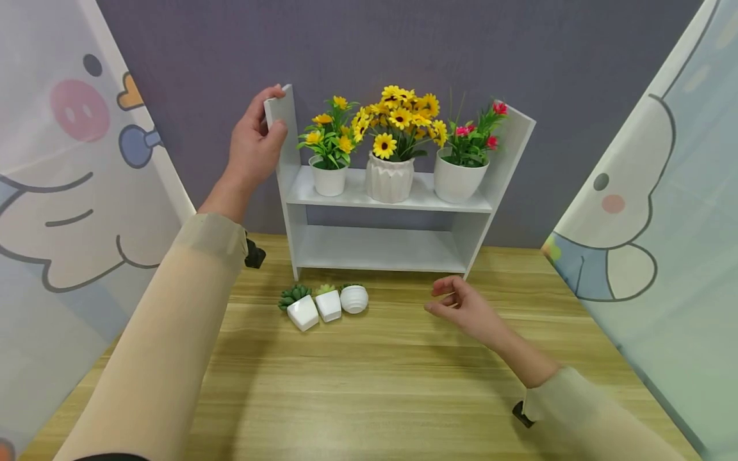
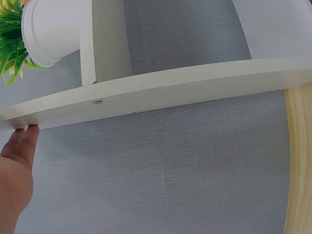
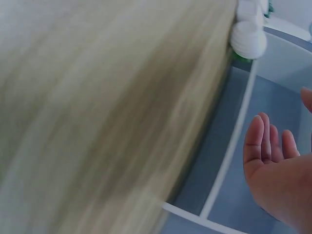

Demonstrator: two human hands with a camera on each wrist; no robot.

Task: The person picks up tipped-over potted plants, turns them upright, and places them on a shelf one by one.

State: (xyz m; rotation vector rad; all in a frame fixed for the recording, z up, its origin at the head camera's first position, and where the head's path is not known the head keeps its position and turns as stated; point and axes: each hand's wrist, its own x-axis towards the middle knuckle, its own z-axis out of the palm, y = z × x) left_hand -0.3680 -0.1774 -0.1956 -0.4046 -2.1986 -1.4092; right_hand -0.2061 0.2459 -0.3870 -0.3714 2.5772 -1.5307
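Note:
My left hand [image 1: 256,137] grips the upper end of the left side panel of a small white shelf [image 1: 398,251], its thumb near the front edge. Two fingertips [image 2: 32,136] press the panel's outer face in the left wrist view. Low in front of the shelf's right foot, my right hand [image 1: 469,312] holds nothing, its fingers loosely bent. On the upper board stand a pot of yellow-orange flowers [image 1: 330,179], a ribbed pot of sunflowers [image 1: 390,179] and a pot of pink-red flowers [image 1: 461,179].
Three small white succulent pots lie tipped on the wooden table [image 1: 357,384] before the shelf: a squarish one [image 1: 303,312], another [image 1: 329,306] beside it, and a round ribbed one [image 1: 354,299]. A grey wall [image 1: 369,45] rises behind, with printed cartoon panels [image 1: 75,192] at the sides.

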